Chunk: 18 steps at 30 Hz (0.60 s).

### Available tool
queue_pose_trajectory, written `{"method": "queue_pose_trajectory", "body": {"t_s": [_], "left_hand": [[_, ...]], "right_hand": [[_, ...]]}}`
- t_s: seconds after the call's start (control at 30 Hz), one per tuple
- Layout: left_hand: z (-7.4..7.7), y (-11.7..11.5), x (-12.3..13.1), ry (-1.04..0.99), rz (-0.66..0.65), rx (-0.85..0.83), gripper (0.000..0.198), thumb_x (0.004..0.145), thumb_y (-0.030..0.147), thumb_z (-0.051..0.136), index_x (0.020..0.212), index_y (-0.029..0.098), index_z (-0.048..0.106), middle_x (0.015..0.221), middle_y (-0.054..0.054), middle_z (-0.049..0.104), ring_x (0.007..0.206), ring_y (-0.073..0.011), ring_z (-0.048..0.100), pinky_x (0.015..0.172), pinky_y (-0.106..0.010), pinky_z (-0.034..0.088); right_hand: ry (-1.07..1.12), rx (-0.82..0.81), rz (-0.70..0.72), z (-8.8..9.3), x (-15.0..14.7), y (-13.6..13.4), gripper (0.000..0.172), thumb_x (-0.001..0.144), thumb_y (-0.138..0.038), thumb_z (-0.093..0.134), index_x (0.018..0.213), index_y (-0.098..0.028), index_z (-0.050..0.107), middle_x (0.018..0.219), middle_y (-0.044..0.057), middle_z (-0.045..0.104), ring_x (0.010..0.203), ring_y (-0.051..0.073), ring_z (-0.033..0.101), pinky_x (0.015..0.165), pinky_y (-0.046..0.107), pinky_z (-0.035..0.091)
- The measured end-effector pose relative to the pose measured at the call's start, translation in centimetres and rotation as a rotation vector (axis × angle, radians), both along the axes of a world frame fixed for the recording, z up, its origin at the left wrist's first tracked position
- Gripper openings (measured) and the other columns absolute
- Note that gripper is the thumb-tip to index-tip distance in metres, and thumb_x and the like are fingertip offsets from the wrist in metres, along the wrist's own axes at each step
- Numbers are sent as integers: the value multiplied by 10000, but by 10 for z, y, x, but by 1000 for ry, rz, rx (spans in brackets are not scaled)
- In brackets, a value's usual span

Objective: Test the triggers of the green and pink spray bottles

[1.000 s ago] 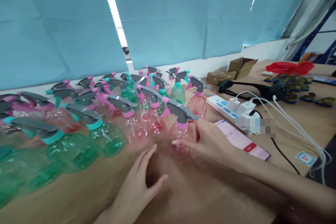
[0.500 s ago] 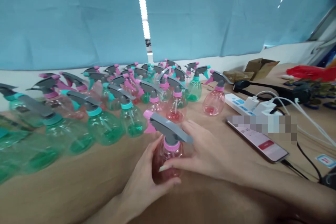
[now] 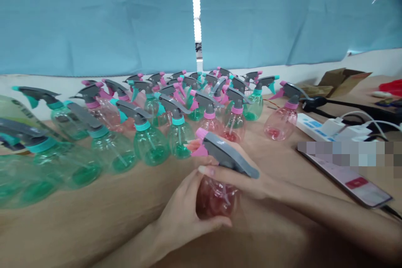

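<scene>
Between my hands, at the front of the table, is a pink see-through spray bottle (image 3: 218, 199) with a grey and pink trigger head. My left hand (image 3: 179, 209) is wrapped round the lower body, its thumb across the near side. Higher up, my right hand (image 3: 241, 176) closes round the neck just under the spray head, thumb in front. The pink collar is hidden behind that hand, and its fingertips show past the pink nozzle. Close behind stand a green spray bottle (image 3: 182, 138) and a pink spray bottle (image 3: 234, 125).
Many more green and pink spray bottles (image 3: 152, 146) fill the left and back of the brown table. To the right lie a phone (image 3: 333, 171), a white power strip (image 3: 309, 124) with plugs and cables, and an opened cardboard box (image 3: 345, 81). A blue cloth (image 3: 94, 21) hangs behind.
My right hand has moved up from the bottle's body to its neck, under the spray head. My left hand still grips the body. The whole view has shifted, so things appear farther right.
</scene>
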<state>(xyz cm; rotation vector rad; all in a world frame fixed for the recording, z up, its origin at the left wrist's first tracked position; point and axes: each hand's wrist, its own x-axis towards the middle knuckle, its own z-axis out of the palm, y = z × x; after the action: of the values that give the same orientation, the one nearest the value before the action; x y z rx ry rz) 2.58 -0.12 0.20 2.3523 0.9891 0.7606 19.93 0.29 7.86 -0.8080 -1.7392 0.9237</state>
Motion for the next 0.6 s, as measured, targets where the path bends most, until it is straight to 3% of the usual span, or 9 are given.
{"method": "queue_pose_trajectory", "body": {"t_s": [0.13, 0.27, 0.43, 0.6], "left_hand": [[0, 0, -1, 7, -14, -3, 807, 756, 680, 653, 1378, 243, 384, 1240, -118, 599, 1186, -355, 538, 950, -522, 462], [-2, 0, -2, 96, -22, 113, 809, 817, 665, 599, 1429, 232, 294, 1281, -137, 578, 1224, -351, 507, 963, -527, 448], [-12, 3, -2, 263, -26, 267, 785, 908, 560, 548, 1480, 171, 177, 1441, -188, 428, 1305, -350, 421, 1026, -538, 379], [-21, 4, -2, 367, -26, 328, 712, 932, 412, 540, 1493, 149, 188, 1469, -170, 401, 1330, -315, 398, 1069, -492, 343]], "right_hand": [[6, 6, 72, 1, 2, 4, 99, 661, -157, 491, 706, -233, 448, 635, -66, 439, 481, 73, 403, 430, 206, 359], [1, 24, 121, 0, 6, 9, 104, 632, -126, 476, 609, -223, 449, 611, -63, 440, 465, 69, 389, 417, 200, 339], [-62, -10, -24, 2, 23, 12, 118, 646, -188, 493, 692, -260, 575, 616, -28, 504, 551, 137, 444, 505, 262, 417], [-85, -20, -13, 0, 39, 13, 124, 650, -140, 486, 597, -241, 439, 572, -45, 424, 481, 106, 362, 438, 229, 348]]}}
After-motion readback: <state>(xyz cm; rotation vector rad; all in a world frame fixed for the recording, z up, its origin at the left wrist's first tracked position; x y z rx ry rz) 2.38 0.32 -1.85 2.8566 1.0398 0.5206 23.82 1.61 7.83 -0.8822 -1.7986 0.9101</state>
